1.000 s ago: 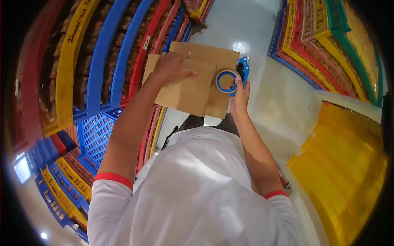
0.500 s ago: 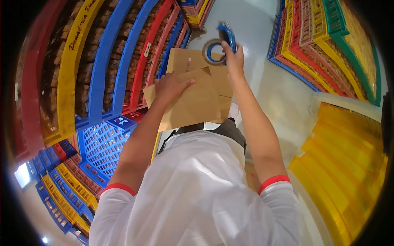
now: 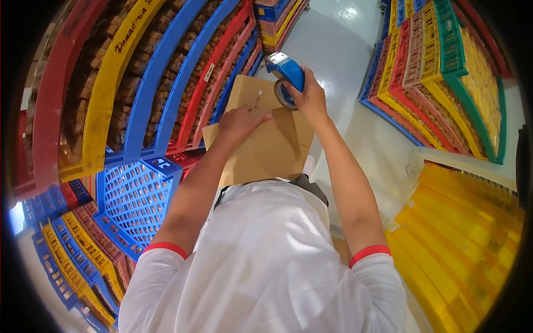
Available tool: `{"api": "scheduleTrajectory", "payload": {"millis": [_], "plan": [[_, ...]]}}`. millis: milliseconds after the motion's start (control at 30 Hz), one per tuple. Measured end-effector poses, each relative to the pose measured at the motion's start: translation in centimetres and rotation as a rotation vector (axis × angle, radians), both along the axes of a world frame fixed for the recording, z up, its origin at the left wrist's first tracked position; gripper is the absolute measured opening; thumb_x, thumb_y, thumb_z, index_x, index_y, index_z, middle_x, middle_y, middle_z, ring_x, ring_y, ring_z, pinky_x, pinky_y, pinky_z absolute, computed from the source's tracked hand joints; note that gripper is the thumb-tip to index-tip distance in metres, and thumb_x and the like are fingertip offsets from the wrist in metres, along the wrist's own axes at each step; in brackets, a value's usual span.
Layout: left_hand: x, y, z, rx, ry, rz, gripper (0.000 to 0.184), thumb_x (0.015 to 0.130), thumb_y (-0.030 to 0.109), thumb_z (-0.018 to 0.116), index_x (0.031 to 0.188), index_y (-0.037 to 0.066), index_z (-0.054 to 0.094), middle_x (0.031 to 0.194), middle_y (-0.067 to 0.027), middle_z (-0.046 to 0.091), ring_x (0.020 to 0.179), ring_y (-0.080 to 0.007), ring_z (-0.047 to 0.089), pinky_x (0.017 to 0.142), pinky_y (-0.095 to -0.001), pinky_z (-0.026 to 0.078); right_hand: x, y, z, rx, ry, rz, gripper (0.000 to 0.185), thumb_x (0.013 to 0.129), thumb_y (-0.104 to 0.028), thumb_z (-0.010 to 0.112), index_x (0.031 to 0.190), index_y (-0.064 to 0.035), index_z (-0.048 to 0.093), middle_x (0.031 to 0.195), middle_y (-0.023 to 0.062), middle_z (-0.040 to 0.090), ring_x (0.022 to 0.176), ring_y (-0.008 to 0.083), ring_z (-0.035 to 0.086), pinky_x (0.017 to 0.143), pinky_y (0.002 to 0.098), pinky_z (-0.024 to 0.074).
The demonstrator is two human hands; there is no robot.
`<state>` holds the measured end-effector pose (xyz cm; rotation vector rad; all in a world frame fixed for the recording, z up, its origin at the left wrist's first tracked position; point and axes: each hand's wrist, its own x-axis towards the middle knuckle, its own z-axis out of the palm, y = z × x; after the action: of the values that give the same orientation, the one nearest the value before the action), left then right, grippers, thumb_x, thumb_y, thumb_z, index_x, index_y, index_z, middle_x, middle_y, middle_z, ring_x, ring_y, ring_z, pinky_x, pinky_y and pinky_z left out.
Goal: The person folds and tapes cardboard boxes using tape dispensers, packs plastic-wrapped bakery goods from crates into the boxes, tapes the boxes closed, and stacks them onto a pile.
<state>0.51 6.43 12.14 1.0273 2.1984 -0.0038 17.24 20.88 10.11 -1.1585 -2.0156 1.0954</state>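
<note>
My left hand [image 3: 242, 126] lies on the upper part of a brown cardboard box [image 3: 261, 155], its fingers stretched over the flaps and the thumb pointing right. My right hand [image 3: 311, 100] is wrapped round a blue tape dispenser [image 3: 290, 73] with a metal front end and a roll of tape [image 3: 284, 94] in it. The dispenser is held over the box's far right side; whether the tape touches the cardboard I cannot tell. The box sits right in front of my body.
Tall stacks of coloured crates [image 3: 141, 83] full of packed goods stand close on my left. Beside them is a blue lattice crate [image 3: 136, 191]. More stacked crates [image 3: 411, 72] rise at the right, above yellow plastic strips [image 3: 455, 238]. Pale floor [image 3: 347, 61] runs between.
My right hand has brought the tape dispenser down and nearer the box, turning its metal end to the upper left. My left hand stays on the flaps, and the view has shifted slightly.
</note>
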Motion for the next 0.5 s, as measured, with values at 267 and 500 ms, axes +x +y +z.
{"api": "scheduleTrajectory", "payload": {"millis": [267, 500], "plan": [[-7.0, -5.0, -1.6, -0.087, 0.066, 0.105, 0.083, 0.097, 0.077, 0.036, 0.133, 0.009, 0.07, 0.133, -0.0194, 0.069, 0.126, -0.0388, 0.063, 0.108, -0.0514, 0.045, 7.5, -6.2, 2.8, 0.036, 0.169, -0.223, 0.069, 0.086, -0.022, 0.085, 0.143, -0.005, 0.048, 0.127, 0.0217, 0.067, 0.111, 0.0359, 0.069, 0.094, 0.0423, 0.0546], [-5.5, -3.3, 1.4, -0.11, 0.018, 0.118, 0.074, 0.107, 0.062, 0.03, 0.137, 0.004, 0.066, 0.141, -0.0233, 0.063, 0.138, -0.039, 0.054, 0.116, -0.0507, 0.038, 7.5, -11.4, -2.6, 0.212, 0.051, -0.119, 0.07, 0.086, -0.014, 0.084, 0.142, -0.0015, 0.046, 0.125, 0.0232, 0.067, 0.111, 0.038, 0.069, 0.094, 0.0437, 0.0555]]}}
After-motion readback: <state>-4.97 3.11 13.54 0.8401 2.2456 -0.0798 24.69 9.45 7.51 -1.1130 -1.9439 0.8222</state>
